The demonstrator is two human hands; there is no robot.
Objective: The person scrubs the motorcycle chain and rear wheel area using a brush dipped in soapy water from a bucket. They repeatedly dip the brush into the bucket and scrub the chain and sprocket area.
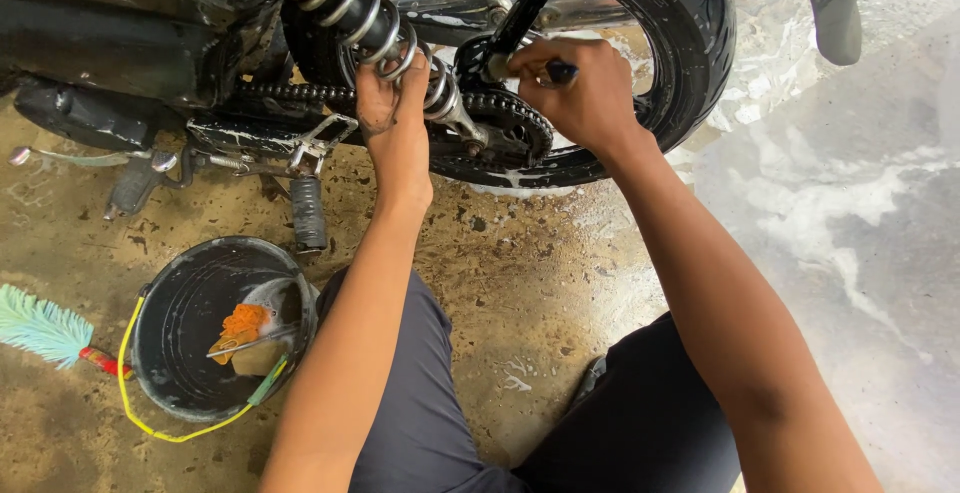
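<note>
I crouch beside the rear wheel (pixel 690 43) of a motorcycle. My left hand (pixel 392 118) grips the lower coils of the chrome shock spring (pixel 375 23), just above the drive chain (pixel 290 95). My right hand (pixel 580 93) is closed on a small dark-handled tool (pixel 558 72), pressed near the wheel hub beside the rear sprocket (pixel 515 128). The tool's working end is hidden behind my fingers. Soap foam clings to the tyre's lower edge.
A black bucket (pixel 175 313) with a yellow handle stands at lower left, holding an orange cloth (pixel 240 325) and a brush. A teal feather duster (pixel 40 328) lies left of it. A footpeg (pixel 308 211) hangs below the chain. Wet, foamy floor (pixel 830 213) spreads to the right.
</note>
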